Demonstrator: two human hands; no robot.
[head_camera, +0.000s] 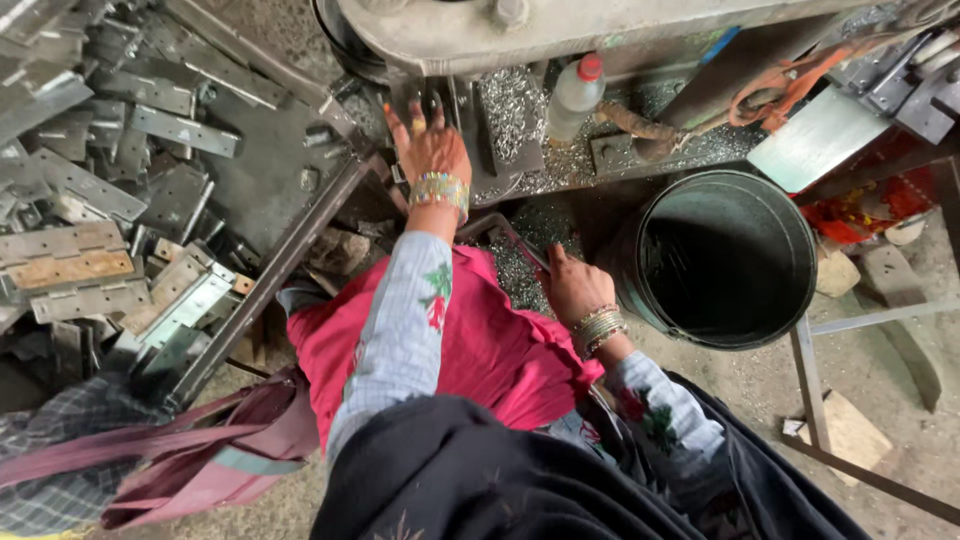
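Fingers (415, 112) against press bed (520, 140) edge

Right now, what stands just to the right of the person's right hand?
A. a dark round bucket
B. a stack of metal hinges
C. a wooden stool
A: the dark round bucket stands open beside the right hand; the hinges lie far left.

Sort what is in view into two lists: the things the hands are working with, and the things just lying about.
In hand:
left hand, reaching to the machine bed
right hand, on a bent metal bar
metal shavings

Lying about:
hinge plates
plastic bottle
dark bucket
orange scissors
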